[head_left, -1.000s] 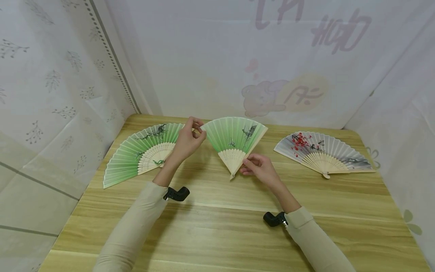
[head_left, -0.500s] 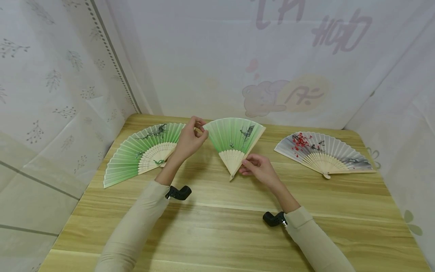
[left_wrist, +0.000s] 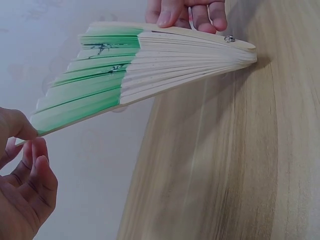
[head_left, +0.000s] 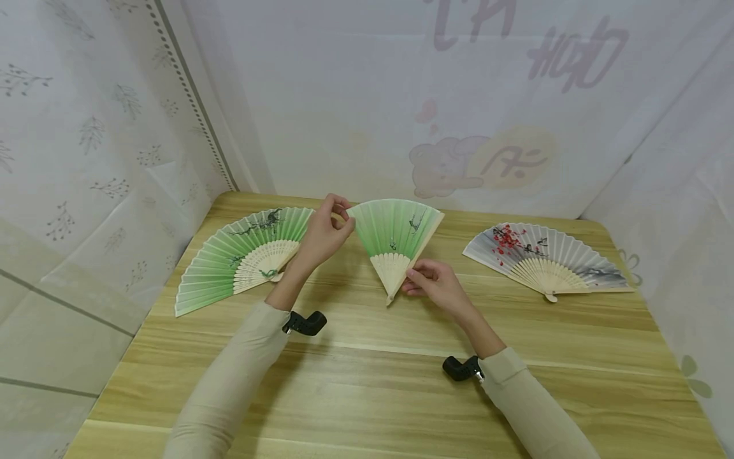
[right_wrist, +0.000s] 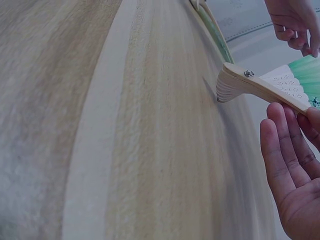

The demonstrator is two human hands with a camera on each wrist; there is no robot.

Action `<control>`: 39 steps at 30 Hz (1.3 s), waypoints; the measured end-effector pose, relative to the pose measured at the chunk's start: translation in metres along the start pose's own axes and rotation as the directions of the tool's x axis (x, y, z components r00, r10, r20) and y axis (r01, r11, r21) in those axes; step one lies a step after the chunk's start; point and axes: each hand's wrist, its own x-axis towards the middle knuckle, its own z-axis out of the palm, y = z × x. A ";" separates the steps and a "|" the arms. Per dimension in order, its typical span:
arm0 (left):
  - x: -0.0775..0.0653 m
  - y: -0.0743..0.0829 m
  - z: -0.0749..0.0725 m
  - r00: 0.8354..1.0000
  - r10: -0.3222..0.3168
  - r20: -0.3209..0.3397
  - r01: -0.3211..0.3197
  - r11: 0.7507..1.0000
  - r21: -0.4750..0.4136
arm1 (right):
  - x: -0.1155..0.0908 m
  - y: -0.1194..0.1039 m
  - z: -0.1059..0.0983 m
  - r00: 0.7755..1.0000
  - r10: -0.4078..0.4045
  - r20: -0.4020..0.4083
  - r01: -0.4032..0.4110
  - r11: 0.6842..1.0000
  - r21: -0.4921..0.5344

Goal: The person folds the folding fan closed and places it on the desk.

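Note:
A green folding fan [head_left: 387, 229] with pale bamboo ribs is partly spread between both hands, its pivot end toward the person. My left hand [head_left: 327, 233] pinches the fan's upper left corner between thumb and fingers, as the left wrist view shows. Along the right outer rib, near the ribs' lower part, my right hand [head_left: 436, 284] pinches with thumb and fingertips. In the right wrist view the metal pivot [right_wrist: 248, 73] shows at the ribs' end, and several fingers [right_wrist: 282, 150] of the right hand extend beneath the rib. Pleats on the fan's right side are bunched close together.
Another green fan [head_left: 212, 280], fully spread, lies on the wooden table [head_left: 367, 395] at the left, partly behind the left hand. A grey fan [head_left: 564, 255] with red blossoms lies spread at the right. Patterned cloth [head_left: 321, 95] hangs behind the table.
My left hand has moved slightly right with the fan's corner, and the fan's spread has narrowed. More of its printed picture is folded away. The right hand has hardly moved.

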 end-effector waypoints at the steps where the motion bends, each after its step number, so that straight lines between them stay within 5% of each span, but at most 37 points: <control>1: 0.000 0.000 0.000 1.000 0.003 -0.001 -0.003 1.000 0.000 | 0.000 0.000 0.000 1.000 0.000 0.001 0.000 1.000 -0.001; 39: 0.007 0.010 0.007 1.000 -0.025 0.013 0.025 1.000 -0.017 | 0.006 -0.008 0.007 0.999 -0.017 0.044 0.021 0.995 -0.096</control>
